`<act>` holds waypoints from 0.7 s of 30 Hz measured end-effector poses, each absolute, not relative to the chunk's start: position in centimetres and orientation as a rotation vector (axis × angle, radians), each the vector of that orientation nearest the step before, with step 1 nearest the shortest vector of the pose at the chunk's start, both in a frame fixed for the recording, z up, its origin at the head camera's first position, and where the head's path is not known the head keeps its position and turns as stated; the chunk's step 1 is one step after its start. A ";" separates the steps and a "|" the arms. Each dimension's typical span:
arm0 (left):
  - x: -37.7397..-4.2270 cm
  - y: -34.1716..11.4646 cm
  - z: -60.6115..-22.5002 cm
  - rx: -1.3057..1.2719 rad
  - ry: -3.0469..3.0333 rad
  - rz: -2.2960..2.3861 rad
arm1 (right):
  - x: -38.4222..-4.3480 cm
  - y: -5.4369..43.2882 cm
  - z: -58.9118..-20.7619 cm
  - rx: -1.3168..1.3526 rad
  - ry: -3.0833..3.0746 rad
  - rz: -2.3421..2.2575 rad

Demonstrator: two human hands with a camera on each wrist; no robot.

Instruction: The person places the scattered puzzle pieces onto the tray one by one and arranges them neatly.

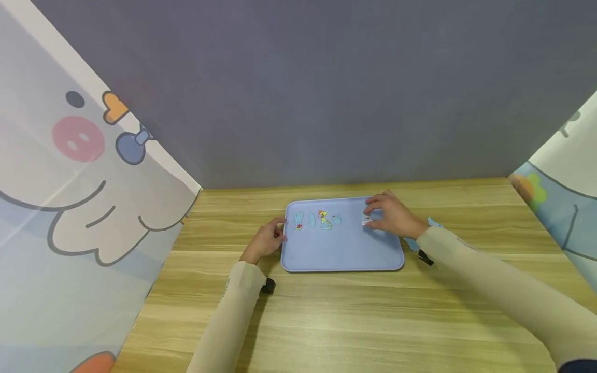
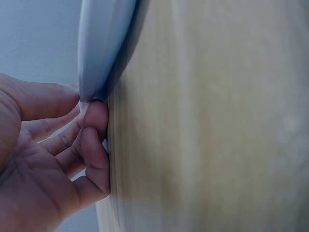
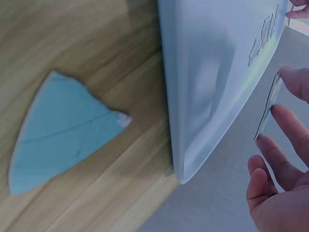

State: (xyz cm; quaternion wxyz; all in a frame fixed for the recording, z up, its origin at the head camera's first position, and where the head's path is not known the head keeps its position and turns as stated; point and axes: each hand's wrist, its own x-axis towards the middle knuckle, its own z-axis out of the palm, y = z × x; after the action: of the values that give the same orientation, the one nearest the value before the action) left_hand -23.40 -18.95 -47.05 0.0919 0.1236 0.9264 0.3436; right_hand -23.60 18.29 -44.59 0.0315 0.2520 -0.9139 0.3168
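Note:
A light-blue tray (image 1: 342,254) lies on the wooden table. At its left rim my left hand (image 1: 266,239) grips the edge; in the left wrist view the thumb (image 2: 53,100) is on the rim and curled fingers (image 2: 95,145) are below it. Over the tray's right part, my right hand (image 1: 394,215) pinches a thin, flat printed piece (image 1: 366,217) between thumb and fingers. In the right wrist view that piece (image 3: 268,106) is seen nearly edge-on. Several irregular light-blue printed pieces (image 1: 312,220) lie in a row on the tray's left half, one with a yellow figure (image 1: 324,219).
On the table right of the tray lies a pointed light-blue piece (image 3: 63,133); another blue piece (image 1: 434,222) shows beyond the right wrist. A grey panel (image 1: 326,93) stands behind the table, with cartoon-printed panels (image 1: 93,207) at the sides.

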 end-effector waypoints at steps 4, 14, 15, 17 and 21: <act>-23.4 -18.9 -46.9 0.371 2.746 1.028 | -24.0 17.8 -44.8 0.786 -2.821 0.938; -23.7 -19.1 -47.2 0.379 2.757 1.006 | -25.6 16.1 -44.9 0.798 -2.861 0.917; -23.7 -19.1 -47.2 0.378 2.759 1.005 | -25.7 16.0 -44.8 0.789 -2.873 0.928; -23.8 -19.1 -47.3 0.377 2.759 1.001 | -26.0 15.7 -44.7 0.779 -2.892 0.940; -23.7 -19.1 -47.4 0.368 2.749 1.016 | -26.5 15.2 -44.9 0.790 -2.916 0.947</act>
State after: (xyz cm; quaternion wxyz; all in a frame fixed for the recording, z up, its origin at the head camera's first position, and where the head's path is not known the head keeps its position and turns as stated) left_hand -23.74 -19.08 -47.36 0.0937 0.1239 0.9266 0.3424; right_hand -26.48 15.22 -44.87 -0.0123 0.2495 -0.9209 0.2992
